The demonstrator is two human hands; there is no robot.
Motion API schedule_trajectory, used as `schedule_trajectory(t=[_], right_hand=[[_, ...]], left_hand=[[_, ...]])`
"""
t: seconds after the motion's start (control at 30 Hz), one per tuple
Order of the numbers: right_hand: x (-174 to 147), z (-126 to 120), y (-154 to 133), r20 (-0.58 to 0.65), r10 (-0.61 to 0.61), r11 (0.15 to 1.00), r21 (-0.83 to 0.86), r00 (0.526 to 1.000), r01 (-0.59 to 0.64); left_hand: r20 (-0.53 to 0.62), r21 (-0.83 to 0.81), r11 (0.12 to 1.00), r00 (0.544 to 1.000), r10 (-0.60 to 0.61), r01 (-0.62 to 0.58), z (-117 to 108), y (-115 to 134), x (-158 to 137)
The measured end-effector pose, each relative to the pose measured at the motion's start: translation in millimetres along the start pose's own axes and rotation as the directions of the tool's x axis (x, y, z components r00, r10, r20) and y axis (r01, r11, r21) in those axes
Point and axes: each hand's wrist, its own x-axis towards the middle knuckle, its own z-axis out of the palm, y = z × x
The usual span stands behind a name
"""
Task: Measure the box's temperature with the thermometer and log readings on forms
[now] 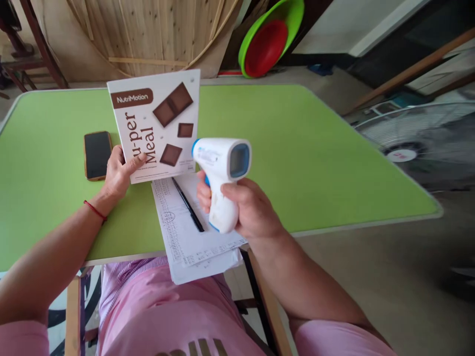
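My left hand (120,173) grips the lower left edge of a white box (170,99) printed with brown chocolate pieces and the word NutriMotion, thumb across its front. The box is held up above the table, tilted slightly. In my right hand (252,205) is a white and blue infrared thermometer (222,163), gripped round its handle. Its nose points at the box and its grey screen faces me; I cannot read anything on it. Under both hands lie handwritten paper sheets (218,249), hanging over the near table edge, with a black pen (188,205) on top.
A phone (97,155) in a brown case lies left of the box on the green table (315,163). Beyond the table stand a green basin (297,15) and a red basin (266,48). A large fan (423,143) is at the right, a wooden chair (40,49) at the far left.
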Motion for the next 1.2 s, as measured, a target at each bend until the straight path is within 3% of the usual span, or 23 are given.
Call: schedule_trajectory(t=[0.07, 0.13, 0.4, 1.2], right_hand=[[-11.4, 14.2, -1.0, 0.041, 0.085, 0.990, 0.109, 0.996, -0.089], [-18.1, 24.4, 3.8, 0.002, 0.134, 0.979, 0.157, 0.991, -0.133], [-18.3, 42.8, 24.3, -0.160, 0.224, 0.954, 0.237, 0.961, -0.183], [-15.6, 46.1, 45.5, -0.171, 0.167, 0.976, 0.171, 0.971, -0.138]], left_hand=[[0.052, -0.009, 1.000, 0.998, -0.026, 0.026, 2.5, 2.2, -4.6], [0.092, 0.006, 0.999, 0.994, -0.054, 0.053, 5.6, 4.8, -8.8], [0.256, 0.008, 0.998, 0.965, -0.060, 0.060, 10.3, 11.6, -11.1], [0.196, 0.011, 0.994, 0.974, -0.111, 0.111, 3.0, 0.7, -10.2]])
